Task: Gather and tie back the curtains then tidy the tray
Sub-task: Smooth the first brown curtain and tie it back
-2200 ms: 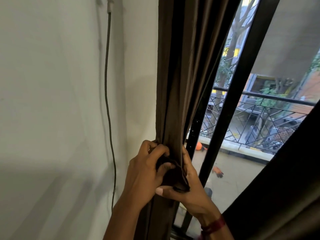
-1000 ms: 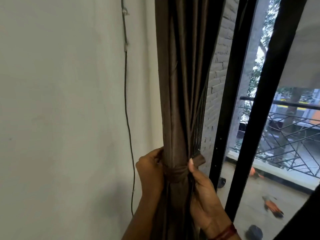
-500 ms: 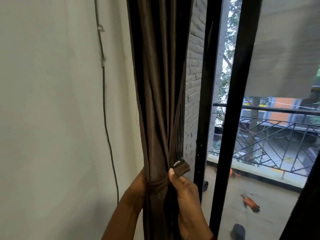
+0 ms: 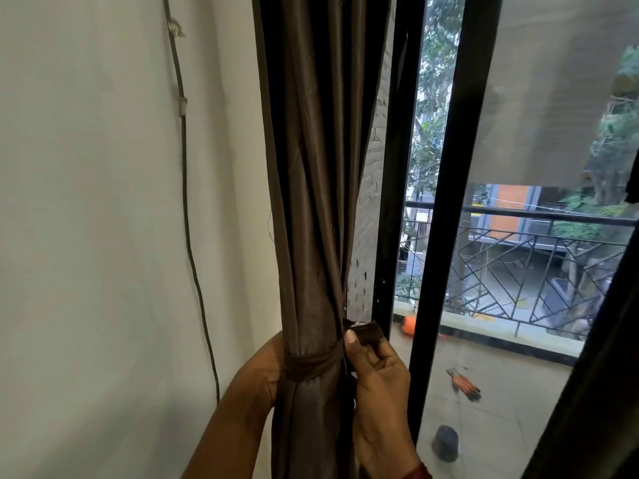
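Note:
A brown curtain (image 4: 311, 167) hangs gathered in a tight bundle beside the white wall. A brown tie-back band (image 4: 311, 363) wraps round it at hand height. My left hand (image 4: 262, 368) reaches behind the bundle at the band, its fingers hidden by the cloth. On the bundle's right side, my right hand (image 4: 377, 371) pinches the band's loose end (image 4: 364, 331) between thumb and curled fingers. No tray is in view.
A thin cable (image 4: 186, 202) runs down the white wall at the left. Black window frames (image 4: 439, 236) stand right of the curtain, with a balcony railing (image 4: 518, 216) beyond. A second dark curtain (image 4: 594, 375) fills the lower right corner.
The band now circles the gathered curtain, where earlier both hands worked its ends at the front. My left hand has slipped behind the bundle, and my right hand has closed on the loose end.

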